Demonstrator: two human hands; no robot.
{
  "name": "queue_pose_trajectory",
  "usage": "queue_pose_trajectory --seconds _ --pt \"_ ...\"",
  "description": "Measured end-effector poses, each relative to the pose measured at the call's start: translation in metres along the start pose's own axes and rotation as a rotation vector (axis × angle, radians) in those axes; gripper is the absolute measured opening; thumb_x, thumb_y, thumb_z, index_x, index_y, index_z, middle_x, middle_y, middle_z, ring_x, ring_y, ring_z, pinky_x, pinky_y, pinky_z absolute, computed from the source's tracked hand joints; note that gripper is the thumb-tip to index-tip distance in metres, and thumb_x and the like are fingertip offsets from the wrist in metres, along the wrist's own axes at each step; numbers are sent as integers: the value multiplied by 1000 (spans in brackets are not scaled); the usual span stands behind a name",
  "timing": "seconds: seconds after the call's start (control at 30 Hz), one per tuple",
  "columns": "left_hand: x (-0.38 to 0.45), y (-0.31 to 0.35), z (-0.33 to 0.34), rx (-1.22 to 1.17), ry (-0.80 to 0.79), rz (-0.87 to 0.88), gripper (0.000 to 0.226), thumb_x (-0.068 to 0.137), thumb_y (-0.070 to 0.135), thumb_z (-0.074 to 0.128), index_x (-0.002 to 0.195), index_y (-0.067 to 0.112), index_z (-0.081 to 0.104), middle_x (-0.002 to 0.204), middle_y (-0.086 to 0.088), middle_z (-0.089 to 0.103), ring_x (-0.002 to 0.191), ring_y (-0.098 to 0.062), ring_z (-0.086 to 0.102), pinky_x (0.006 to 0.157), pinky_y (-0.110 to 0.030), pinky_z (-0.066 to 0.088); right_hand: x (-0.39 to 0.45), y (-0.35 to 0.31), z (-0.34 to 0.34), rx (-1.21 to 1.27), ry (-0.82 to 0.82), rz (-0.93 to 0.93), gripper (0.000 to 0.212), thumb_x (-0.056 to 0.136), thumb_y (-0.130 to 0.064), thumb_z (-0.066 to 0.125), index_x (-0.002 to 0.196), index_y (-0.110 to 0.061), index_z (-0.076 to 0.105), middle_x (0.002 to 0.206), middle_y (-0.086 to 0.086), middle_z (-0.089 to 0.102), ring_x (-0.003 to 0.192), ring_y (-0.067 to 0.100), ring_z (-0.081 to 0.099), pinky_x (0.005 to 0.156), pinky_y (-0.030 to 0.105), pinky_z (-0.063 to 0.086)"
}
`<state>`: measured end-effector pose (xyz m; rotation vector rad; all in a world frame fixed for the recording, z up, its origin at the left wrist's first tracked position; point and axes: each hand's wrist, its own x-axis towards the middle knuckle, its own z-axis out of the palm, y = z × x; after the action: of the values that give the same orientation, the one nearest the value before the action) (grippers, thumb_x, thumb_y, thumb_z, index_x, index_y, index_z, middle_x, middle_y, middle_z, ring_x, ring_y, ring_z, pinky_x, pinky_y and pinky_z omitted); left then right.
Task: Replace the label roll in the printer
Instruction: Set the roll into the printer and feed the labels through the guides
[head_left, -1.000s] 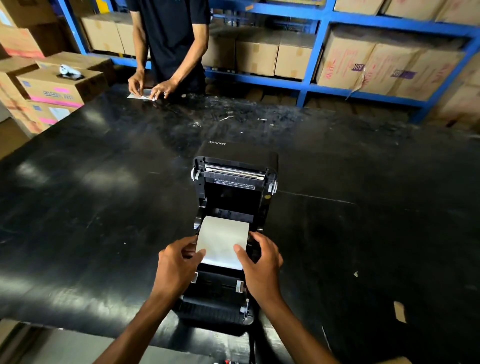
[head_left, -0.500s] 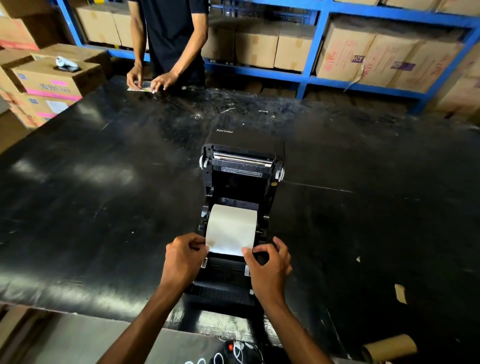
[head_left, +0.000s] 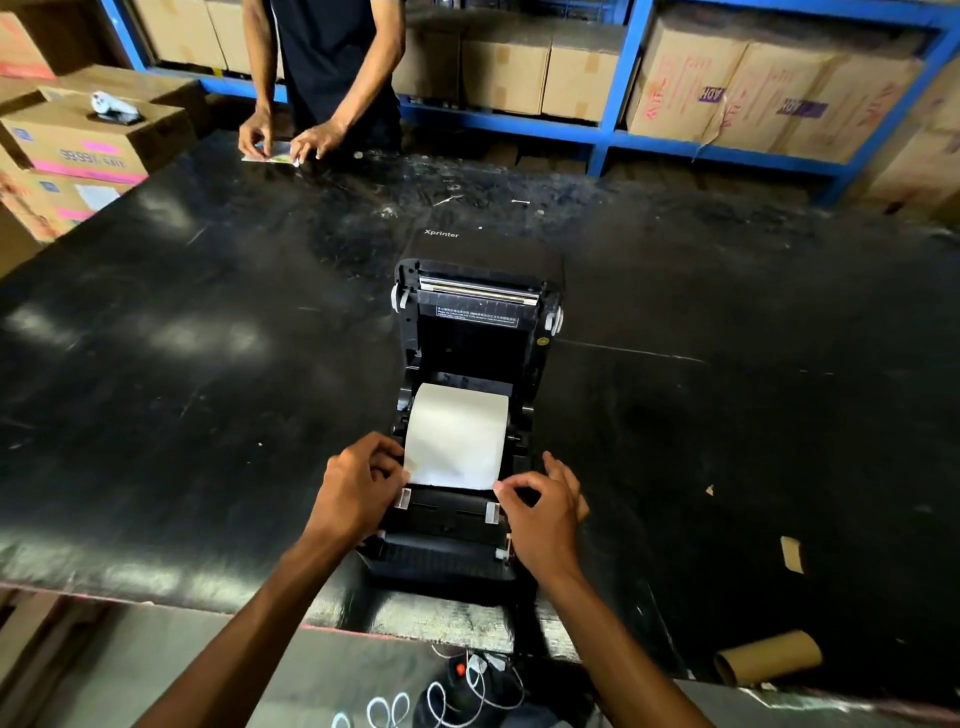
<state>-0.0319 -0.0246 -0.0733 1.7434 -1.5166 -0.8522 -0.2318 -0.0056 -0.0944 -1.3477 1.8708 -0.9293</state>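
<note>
A black label printer (head_left: 470, 338) stands near the front edge of the black table (head_left: 208, 364), its lid swung up and back. A white label roll (head_left: 457, 434) lies in the open bay, with its loose sheet drawn toward me. My left hand (head_left: 358, 486) pinches the sheet's near left corner. My right hand (head_left: 545, 506) pinches the near right corner beside the white paper guides. The sheet's front edge reaches the guides.
A person in dark clothes (head_left: 332, 78) handles a small paper at the table's far edge. An empty cardboard core (head_left: 769, 657) lies at the front right. Cardboard boxes (head_left: 88, 140) stack at left; blue shelving (head_left: 613, 78) with boxes runs behind. Cables (head_left: 467, 686) lie on the floor below.
The sheet's loose end now lies closer to the roll than a second ago, with both hands still on its corners. The camera has shifted, so the printer sits lower in view.
</note>
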Motion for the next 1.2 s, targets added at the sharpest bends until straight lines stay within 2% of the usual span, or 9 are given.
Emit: queue_pose_trajectory --seconds 0.13,0.2,0.3,0.5,0.67,0.8,0.9,1.07,1.2 --pt "0 -2 -4 -20 -57 47 16 77 -1 72 87 5 61 72 -7 71 62 -25 62 63 -36 54 -2 -2 -6 -16 -61 -21 12 79 -25 69 67 -27 69 152 4 35 140 13 20 108 30 5" --pt "0 -4 -7 -40 -92 38 18 78 -1 72 86 8 58 69 -4 69 59 -22 58 61 -34 52 -3 -5 -8 -3 -51 1 11 80 -25 68 70 -28 69 152 4 35 140 14 21 111 36 6" --pt "3 -6 -10 -41 -129 29 21 78 -1 71 83 12 56 65 2 67 56 -13 55 55 -22 48 -1 -8 -10 9 -59 13 9 79 -24 66 73 -24 73 150 4 38 139 15 23 113 39 6" --pt "5 -5 -11 -7 -159 28 24 79 -1 70 84 16 54 69 0 68 61 -15 62 61 -31 52 -3 -10 -6 -40 -77 -6 11 78 -35 69 73 -25 73 149 6 40 138 15 26 110 36 8" --pt "11 -2 -9 47 -171 9 24 78 5 72 94 13 56 76 0 71 70 -16 69 59 -22 53 0 -10 -4 7 -107 12 12 81 -32 68 70 -26 70 151 5 36 140 18 25 112 42 10" --pt "15 -1 -6 118 -178 21 28 76 7 74 93 16 54 82 -4 72 74 -20 69 65 -29 56 0 -9 -4 -47 -131 9 14 81 -27 66 69 -21 69 154 4 31 141 19 22 112 42 8" --pt "15 -2 -5 133 -180 32 30 76 10 75 92 19 52 81 -2 72 73 -19 69 61 -26 54 -2 -7 -2 -56 -129 10 13 81 -25 66 69 -21 69 154 2 29 140 19 23 112 42 8" --pt "15 -3 -6 91 -184 6 32 74 14 78 89 23 52 75 7 70 66 -6 68 57 -20 55 0 -8 -7 -34 -167 21 19 80 -27 67 61 -30 64 154 0 30 139 21 27 112 44 12" --pt "16 -2 -4 145 -166 1 33 71 8 77 81 25 50 70 2 70 61 -17 67 51 -23 51 -1 -10 -4 24 -119 45 17 76 -32 72 61 -33 63 151 3 36 138 17 29 112 45 16"
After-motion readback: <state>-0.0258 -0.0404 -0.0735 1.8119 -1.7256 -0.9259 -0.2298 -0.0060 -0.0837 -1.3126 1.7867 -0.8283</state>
